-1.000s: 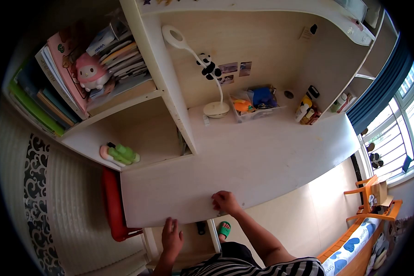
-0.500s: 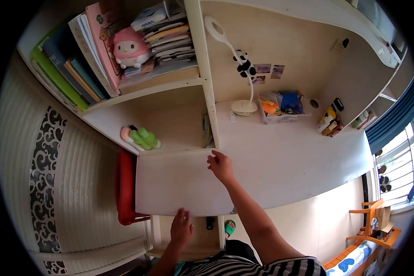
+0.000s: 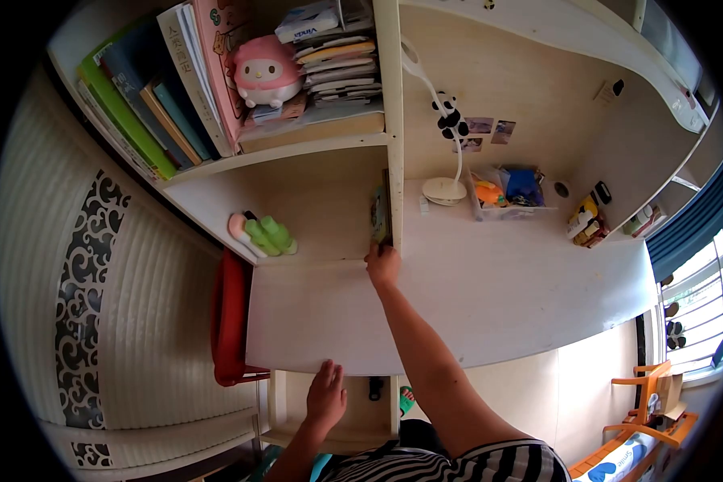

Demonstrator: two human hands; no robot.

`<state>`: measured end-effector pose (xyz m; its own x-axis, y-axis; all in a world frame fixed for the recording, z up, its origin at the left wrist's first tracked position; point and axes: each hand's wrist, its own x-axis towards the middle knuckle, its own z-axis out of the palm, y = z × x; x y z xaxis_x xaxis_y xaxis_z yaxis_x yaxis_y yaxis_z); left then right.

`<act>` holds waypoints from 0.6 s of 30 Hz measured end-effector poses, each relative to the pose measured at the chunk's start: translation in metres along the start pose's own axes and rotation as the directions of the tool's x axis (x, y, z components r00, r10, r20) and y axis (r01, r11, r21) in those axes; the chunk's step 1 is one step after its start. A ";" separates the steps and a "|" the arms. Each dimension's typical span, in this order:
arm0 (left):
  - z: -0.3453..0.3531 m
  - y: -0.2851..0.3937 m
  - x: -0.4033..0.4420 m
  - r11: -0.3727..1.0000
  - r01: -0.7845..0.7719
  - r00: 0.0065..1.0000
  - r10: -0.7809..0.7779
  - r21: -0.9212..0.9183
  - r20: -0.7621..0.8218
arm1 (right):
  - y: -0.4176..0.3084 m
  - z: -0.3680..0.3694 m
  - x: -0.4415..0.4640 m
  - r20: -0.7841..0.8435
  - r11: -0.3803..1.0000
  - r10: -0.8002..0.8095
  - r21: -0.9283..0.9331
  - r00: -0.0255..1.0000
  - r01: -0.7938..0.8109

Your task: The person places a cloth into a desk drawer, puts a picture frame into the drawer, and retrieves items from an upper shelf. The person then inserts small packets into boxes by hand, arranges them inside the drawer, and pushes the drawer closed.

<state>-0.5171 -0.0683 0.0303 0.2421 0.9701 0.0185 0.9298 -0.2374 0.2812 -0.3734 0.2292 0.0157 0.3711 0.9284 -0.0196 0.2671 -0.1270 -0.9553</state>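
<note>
My right hand point(image 3: 383, 263) reaches to the lower shelf compartment, its fingers closed on the lower front edge of a thin book point(image 3: 380, 215) that stands upright against the divider. My left hand point(image 3: 326, 394) rests with its fingers out at the front edge of the white desk point(image 3: 321, 313), above an open drawer point(image 3: 297, 402). A small black item point(image 3: 375, 389) lies in that drawer. Green and pink bottle-like things point(image 3: 270, 234) stand at the left side of the same compartment.
Books point(image 3: 149, 104), a pink plush toy point(image 3: 267, 72) and stacked papers point(image 3: 341, 72) fill the upper shelf. A white lamp point(image 3: 444, 190), a plastic box point(image 3: 506, 210) and bottles point(image 3: 588, 221) are at the desk's back. A red chair point(image 3: 230, 321) stands left.
My right hand has moved from the desk's front forward to the shelf and taken hold of the thin book. My left hand stays near the desk edge. The view has shifted left.
</note>
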 end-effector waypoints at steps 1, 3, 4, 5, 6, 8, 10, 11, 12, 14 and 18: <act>0.000 0.000 0.000 1.000 -0.006 1.000 0.006 0.000 -0.003 | -0.009 -0.006 -0.004 0.040 0.997 0.059 0.057 0.997 -0.061; -0.001 0.001 0.000 1.000 -0.013 1.000 0.013 0.009 -0.003 | -0.019 -0.014 -0.010 0.079 0.986 0.113 0.111 0.990 -0.121; -0.001 0.001 0.000 1.000 -0.020 1.000 0.020 0.019 -0.002 | -0.020 -0.016 -0.012 0.084 0.984 0.089 0.147 0.992 -0.101; -0.001 0.000 0.000 1.000 -0.025 1.000 0.025 0.018 -0.004 | -0.021 -0.018 -0.015 0.088 0.980 0.066 0.184 0.994 -0.081; -0.002 0.000 0.001 0.999 -0.035 0.999 0.035 0.027 0.002 | -0.023 -0.020 -0.018 0.081 0.980 0.065 0.184 0.995 -0.079; -0.003 0.000 0.001 0.998 -0.051 0.999 0.050 0.034 0.011 | -0.026 -0.023 -0.026 0.100 0.970 0.021 0.238 0.995 -0.045; -0.004 0.000 -0.001 0.998 -0.052 0.999 0.052 0.032 0.009 | -0.028 -0.028 -0.035 0.118 0.963 0.024 0.265 0.993 -0.055; -0.004 0.000 -0.001 0.998 -0.055 0.998 0.055 0.032 0.009 | -0.028 -0.030 -0.041 0.144 0.954 0.024 0.294 0.989 -0.066; -0.005 0.000 0.000 0.998 -0.060 0.998 0.060 0.020 0.010 | -0.026 -0.033 -0.046 0.144 0.954 0.025 0.294 0.989 -0.066; -0.007 -0.002 -0.001 0.998 -0.058 0.998 0.058 0.012 0.013 | -0.021 -0.040 -0.061 0.181 0.899 0.064 0.417 0.981 -0.136; -0.003 -0.007 -0.002 0.999 -0.044 0.997 0.044 0.006 0.058 | -0.014 -0.072 -0.089 0.312 0.870 0.079 0.442 0.947 -0.218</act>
<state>-0.5243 -0.0681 0.0309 0.2982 0.9542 -0.0246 0.9199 -0.2804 0.2743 -0.3463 0.1227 0.0517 0.0948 0.9780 -0.1858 -0.2421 -0.1584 -0.9572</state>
